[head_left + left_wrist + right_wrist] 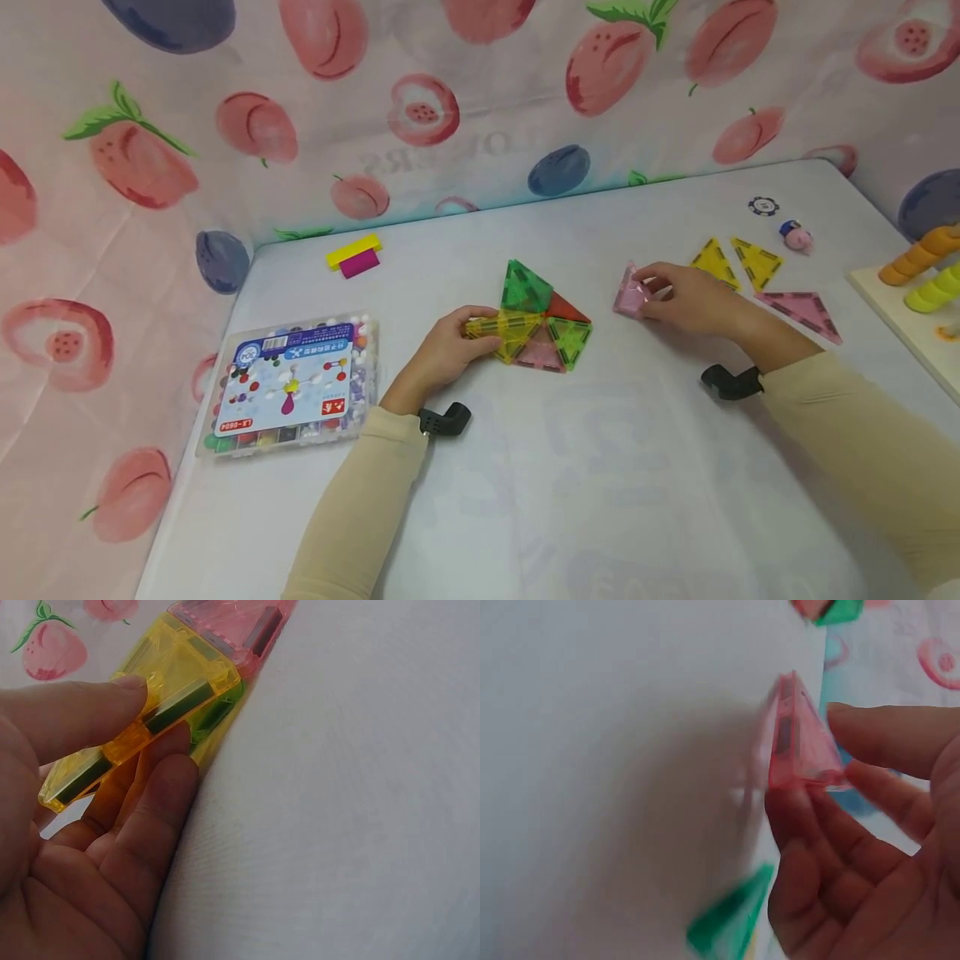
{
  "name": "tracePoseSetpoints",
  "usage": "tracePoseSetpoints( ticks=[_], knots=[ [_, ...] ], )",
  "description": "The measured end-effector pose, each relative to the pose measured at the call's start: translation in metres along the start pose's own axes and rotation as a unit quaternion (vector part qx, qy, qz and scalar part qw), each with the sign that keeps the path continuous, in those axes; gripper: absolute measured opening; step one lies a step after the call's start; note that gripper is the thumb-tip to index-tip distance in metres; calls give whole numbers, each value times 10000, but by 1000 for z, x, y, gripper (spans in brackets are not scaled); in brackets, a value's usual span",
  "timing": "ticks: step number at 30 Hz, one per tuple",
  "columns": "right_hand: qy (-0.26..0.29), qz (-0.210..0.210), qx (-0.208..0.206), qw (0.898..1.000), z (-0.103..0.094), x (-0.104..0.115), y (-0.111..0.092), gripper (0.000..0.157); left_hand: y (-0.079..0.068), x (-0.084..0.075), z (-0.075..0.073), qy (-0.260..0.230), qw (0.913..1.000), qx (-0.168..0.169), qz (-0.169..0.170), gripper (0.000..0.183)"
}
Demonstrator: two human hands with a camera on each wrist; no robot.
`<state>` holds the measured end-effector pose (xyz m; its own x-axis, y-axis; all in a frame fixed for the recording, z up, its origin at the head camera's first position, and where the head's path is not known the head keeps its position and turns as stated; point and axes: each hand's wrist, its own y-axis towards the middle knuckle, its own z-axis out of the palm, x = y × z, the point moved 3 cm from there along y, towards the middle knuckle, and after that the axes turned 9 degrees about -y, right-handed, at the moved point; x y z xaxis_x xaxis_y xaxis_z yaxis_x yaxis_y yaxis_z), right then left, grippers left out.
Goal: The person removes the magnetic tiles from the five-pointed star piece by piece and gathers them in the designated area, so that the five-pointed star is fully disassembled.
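My left hand (448, 348) pinches a yellow translucent magnetic tile (176, 679) between thumb and fingers, at the left side of a flat cluster of triangular tiles. In that cluster lie a green tile (525, 287), a red tile (568, 309), a yellow-green tile (572, 340) and a pink tile (540, 352). To the right of them, my right hand (693, 300) holds a small pink triangular tile (808, 739), tilted up on the table, with thumb and fingertips at its edges. A blurred green tile (731, 919) shows below that hand in the right wrist view.
Beyond the right hand lie yellow triangular tiles (756, 262), a pink triangle (806, 312), a small pig figure (797, 237) and a chip (763, 206). A wooden board with beads (918, 329) stands far right. A clear kit box (292, 383) and yellow block (352, 252) are left.
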<state>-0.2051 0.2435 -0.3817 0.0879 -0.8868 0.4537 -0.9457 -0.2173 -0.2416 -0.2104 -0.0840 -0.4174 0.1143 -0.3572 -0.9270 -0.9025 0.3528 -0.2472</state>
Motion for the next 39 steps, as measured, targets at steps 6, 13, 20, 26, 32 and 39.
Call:
tracePoseSetpoints(
  ticks=[6, 13, 20, 26, 32, 39],
  knots=[
    [-446, 361, -100, 9983, -10, -14, -15, 47, 0, -1, 0, 29, 10000, -28, -11, 38],
    [-792, 169, -66, 9967, 0, -15, -9, 62, 1, 3, 0, -7, 10000, 17, -57, 40],
    [-866, 53, -203, 9960, -2, -15, -6, 55, 1, 2, 0, -45, 10000, 30, -48, 40],
    [-624, 235, -194, 9976, -7, -14, -9, 59, 1, 1, -1, -88, 9999, 101, -44, 40],
    [-43, -428, -314, 9986, 6, 17, -5, 53, 0, 0, -2, -171, 9994, 243, -178, 39],
    [108, -1337, 349, 9904, 36, 60, -7, 57, -3, -2, -5, -186, 9981, 555, -188, 40]
  ],
)
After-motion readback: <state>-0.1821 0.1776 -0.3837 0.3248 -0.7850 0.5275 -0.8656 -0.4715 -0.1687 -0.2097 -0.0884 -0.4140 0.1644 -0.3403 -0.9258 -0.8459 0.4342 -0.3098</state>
